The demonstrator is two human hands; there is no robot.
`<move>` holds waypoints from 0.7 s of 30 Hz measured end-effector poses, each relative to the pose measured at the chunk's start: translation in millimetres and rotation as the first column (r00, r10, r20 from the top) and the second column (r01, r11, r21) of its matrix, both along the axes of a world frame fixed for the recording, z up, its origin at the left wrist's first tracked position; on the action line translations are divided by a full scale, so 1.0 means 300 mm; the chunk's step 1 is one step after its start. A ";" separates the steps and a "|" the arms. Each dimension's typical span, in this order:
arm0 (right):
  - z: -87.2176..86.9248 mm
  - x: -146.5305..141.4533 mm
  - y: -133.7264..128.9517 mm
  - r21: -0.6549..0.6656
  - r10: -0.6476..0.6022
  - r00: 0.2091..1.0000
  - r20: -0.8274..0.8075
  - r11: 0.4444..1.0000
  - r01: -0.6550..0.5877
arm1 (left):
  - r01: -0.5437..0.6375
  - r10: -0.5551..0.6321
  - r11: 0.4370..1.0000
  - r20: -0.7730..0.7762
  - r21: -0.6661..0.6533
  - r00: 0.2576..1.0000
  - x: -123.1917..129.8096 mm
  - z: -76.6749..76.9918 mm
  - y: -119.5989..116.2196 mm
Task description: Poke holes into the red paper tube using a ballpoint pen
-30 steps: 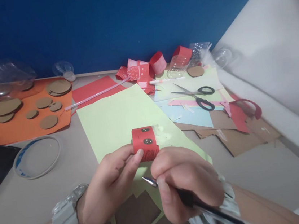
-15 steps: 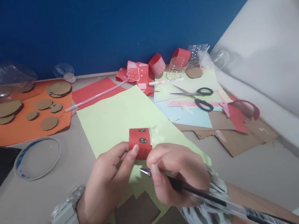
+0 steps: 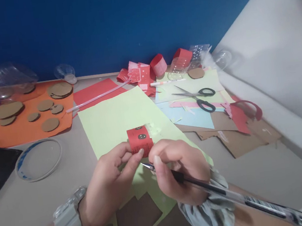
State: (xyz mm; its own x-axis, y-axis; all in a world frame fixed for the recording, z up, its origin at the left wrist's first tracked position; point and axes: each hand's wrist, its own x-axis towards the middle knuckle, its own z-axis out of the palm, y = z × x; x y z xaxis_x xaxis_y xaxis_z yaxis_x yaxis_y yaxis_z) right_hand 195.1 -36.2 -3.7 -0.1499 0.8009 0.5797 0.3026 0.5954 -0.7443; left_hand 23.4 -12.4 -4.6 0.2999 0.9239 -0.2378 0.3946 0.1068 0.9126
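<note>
Between the thumb and fingers of my left hand (image 3: 115, 179) is a small red paper roll (image 3: 137, 138) with two dark dotted ovals and rows of fine black marks. A pale, clear piece sticks out of its far right end. My right hand (image 3: 181, 169) grips a black ballpoint pen (image 3: 218, 191); its metal tip points left, close to my left thumb, just below the roll. Fingers of the right hand are at the roll's right edge; whether they press on it is hard to tell. Under both hands lies a light green sheet (image 3: 113, 117) with a cut lower edge.
Black-handled scissors (image 3: 197, 94) lie spread on coloured paper at the right, above cardboard pieces (image 3: 253, 142). Cardboard discs (image 3: 50, 124) rest on orange paper (image 3: 32, 136) at the left. A tape ring (image 3: 40, 176), a clear bottle (image 3: 6, 81) and red paper rings (image 3: 158, 64) are also here.
The red roll has turned slightly, so its ovals sit higher and more of the fine marks show. The pen tip has risen a little towards my left thumb.
</note>
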 end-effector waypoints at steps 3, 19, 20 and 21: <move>-0.010 -0.020 0.006 -0.024 -0.056 0.997 -0.053 0.998 0.055 | 0.004 -0.004 1.000 -0.032 0.017 0.999 0.000 0.005 0.000; -0.041 -0.039 0.034 0.322 0.039 0.998 0.048 0.945 -0.053 | -0.015 0.044 0.993 0.241 -0.120 0.969 -0.005 0.025 0.030; -0.035 -0.040 0.034 0.324 0.039 0.997 0.066 0.944 -0.059 | -0.026 0.055 0.992 0.240 -0.121 0.969 -0.006 0.024 0.031; -0.028 -0.040 0.033 0.311 0.022 0.996 0.082 0.949 -0.047 | -0.032 0.060 0.992 0.240 -0.119 0.969 -0.008 0.021 0.030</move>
